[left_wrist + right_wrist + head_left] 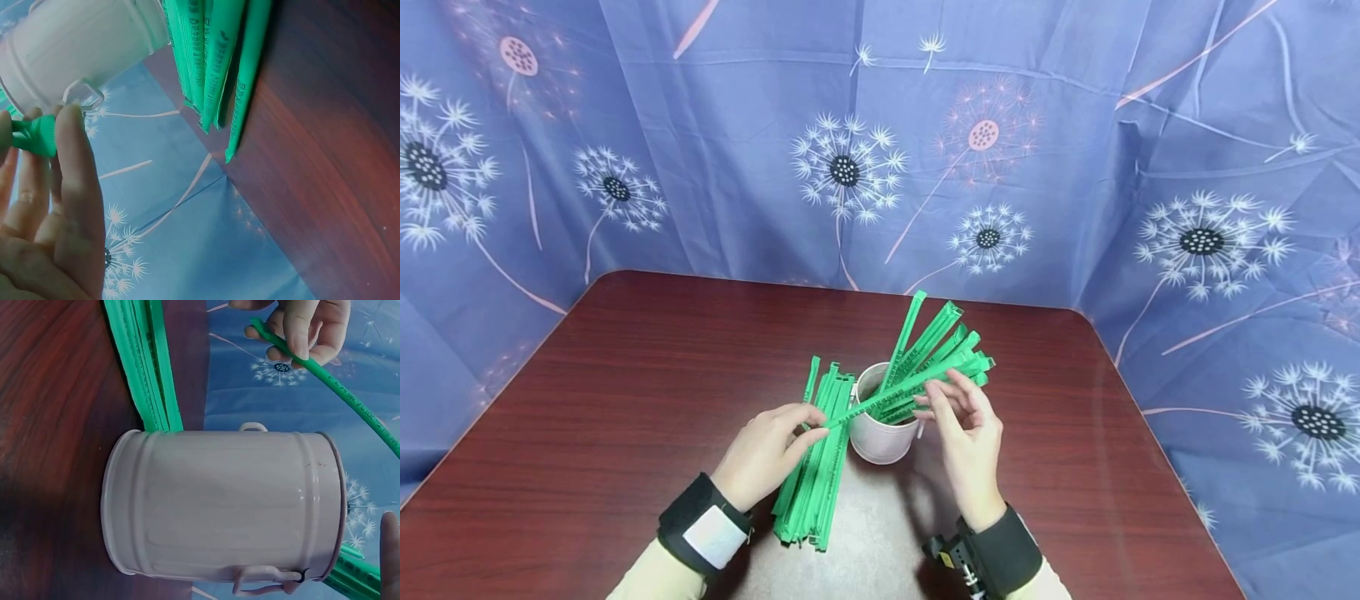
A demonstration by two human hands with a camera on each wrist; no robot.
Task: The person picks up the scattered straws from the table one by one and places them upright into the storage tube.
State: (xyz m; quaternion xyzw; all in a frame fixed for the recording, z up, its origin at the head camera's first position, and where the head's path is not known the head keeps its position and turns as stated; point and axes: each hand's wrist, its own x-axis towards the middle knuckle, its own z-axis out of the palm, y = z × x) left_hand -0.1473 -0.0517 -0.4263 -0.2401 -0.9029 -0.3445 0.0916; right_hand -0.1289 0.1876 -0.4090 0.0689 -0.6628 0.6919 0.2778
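The pail point(883, 442) hides the lower ends of its green sticks point(927, 340); the near edge of the bench point(700, 350) is cut off.

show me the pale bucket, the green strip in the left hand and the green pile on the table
Pale bucket point(880, 440): head view, front wall.
Held green strip point(345, 395): right wrist view, printed middle stretch.
Green pile point(815, 475): head view, middle of its top.

The left hand point(767, 454) pinches the lower end of 1 green packet point(868, 405) slanting across a pale bucket point(882, 443) of similar packets point(928, 340). The right hand point(967, 442) is close to its upper part, grip unclear. A packet pile point(812, 492) lies left of the bucket on the reddish-brown table point(1075, 400).
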